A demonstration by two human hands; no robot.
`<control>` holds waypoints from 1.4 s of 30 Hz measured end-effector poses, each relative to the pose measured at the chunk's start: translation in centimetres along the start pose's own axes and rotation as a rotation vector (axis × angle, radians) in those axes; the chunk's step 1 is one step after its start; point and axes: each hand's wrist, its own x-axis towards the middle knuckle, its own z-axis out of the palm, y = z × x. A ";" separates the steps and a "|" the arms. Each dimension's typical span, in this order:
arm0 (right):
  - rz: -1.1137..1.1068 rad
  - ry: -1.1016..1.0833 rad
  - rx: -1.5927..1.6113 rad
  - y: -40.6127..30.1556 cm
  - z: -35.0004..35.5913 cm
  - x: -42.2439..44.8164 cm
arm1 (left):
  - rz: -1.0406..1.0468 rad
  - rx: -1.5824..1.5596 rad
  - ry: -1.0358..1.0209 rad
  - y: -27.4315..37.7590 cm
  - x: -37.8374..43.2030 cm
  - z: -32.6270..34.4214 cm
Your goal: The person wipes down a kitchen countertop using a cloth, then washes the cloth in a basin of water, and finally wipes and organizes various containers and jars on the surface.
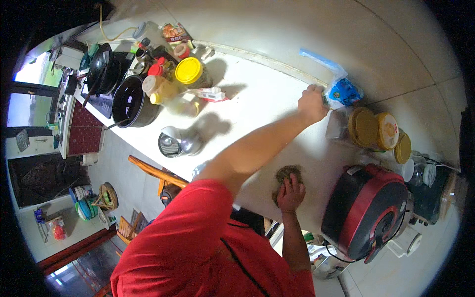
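My left hand [313, 104] reaches across the white countertop [259, 100] to the foot of the wall. Its fingers are curled at the edge of a blue printed plastic packet [344, 92] and seem to grip it; the fingertips are hidden. A clear bluish strip of plastic [321, 61] stretches from the packet up against the wall. Closer to my body, my right hand [291, 193] holds a crumpled brownish cloth [288, 172] flat on the counter.
Gold-lidded jars [363, 128] stand beside the packet, and a black-and-red rice cooker [365, 215] sits at the right. Leftward are a yellow-lidded jar [188, 70], several bottles, a glass jar [191, 141] and a dark pot [128, 100]. A wooden chair [157, 170] adjoins the counter edge.
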 end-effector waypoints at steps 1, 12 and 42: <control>-0.017 0.015 -0.024 0.1 0.0 -0.2 | 0.001 -0.010 -0.090 0.8 -0.3 -2.4; -0.113 -0.016 -0.088 -0.9 1.9 6.6 | -0.030 -0.489 0.344 -9.7 -20.4 -36.6; -0.424 -0.381 -0.069 -25.6 18.3 53.0 | -0.978 -0.347 0.639 -31.9 -56.2 -33.5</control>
